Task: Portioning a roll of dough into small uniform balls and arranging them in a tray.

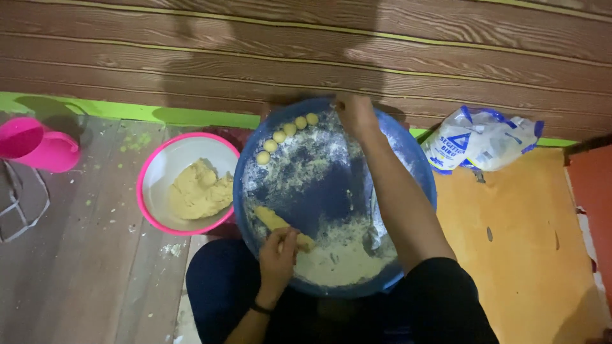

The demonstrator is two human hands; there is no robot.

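Your blue tray sits on your lap, its far rim close to the wooden wall and its left rim touching the pink bowl; open floor lies to the left on the grey boards and to the right on the orange mat. Your left hand pinches the near end of one dough roll, which lies in the floured near-left part of the tray, its long axis running from upper left down to lower right. Your right hand reaches to the far rim, fingers curled together; you cannot tell what they grip. Five dough balls line the far-left rim in a curved row. One lump of dough lies in the bowl. One flour bag rests right of the tray, one pink jug at far left.
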